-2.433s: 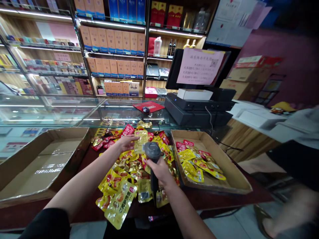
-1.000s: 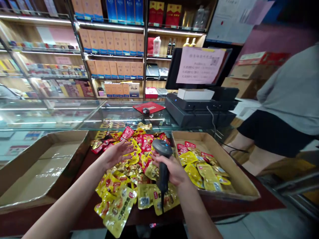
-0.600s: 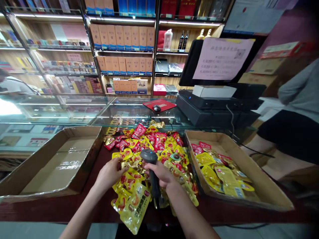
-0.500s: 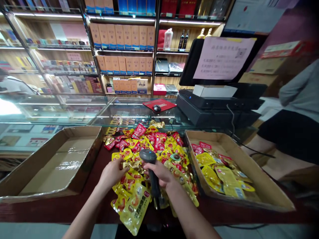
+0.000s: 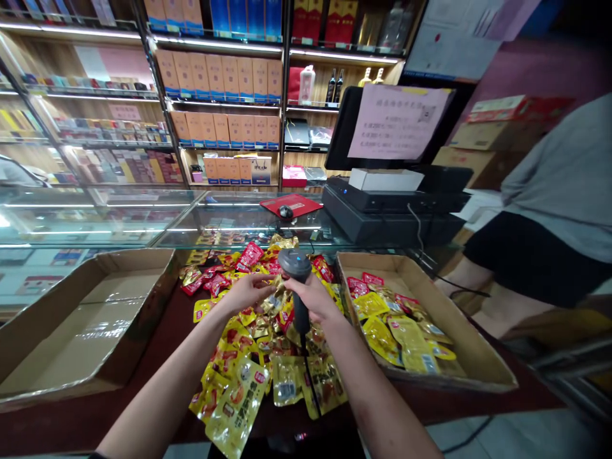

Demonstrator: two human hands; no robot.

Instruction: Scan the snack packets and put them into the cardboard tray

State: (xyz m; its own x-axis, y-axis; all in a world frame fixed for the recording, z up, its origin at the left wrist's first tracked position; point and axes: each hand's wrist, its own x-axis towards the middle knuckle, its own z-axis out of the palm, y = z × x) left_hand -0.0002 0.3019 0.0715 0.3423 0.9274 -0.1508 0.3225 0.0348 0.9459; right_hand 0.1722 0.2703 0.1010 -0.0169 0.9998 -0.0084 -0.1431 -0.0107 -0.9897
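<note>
At a shop counter, a person's right hand (image 5: 318, 301) grips a handheld barcode scanner (image 5: 295, 262) by its handle, above heaped snack packets (image 5: 236, 338), while the left hand (image 5: 243, 294) appears to pinch a crinkled gold foil packet (image 5: 273, 302) just beside it. Clean work here, I judge, means smoothing the foil, turning any barcode squarely to the reading window and keeping fingertips off the print. Fingers and scanner hide part of the packet; its code can't be made out, and a bystander (image 5: 564, 191) is cut off at right.
</note>
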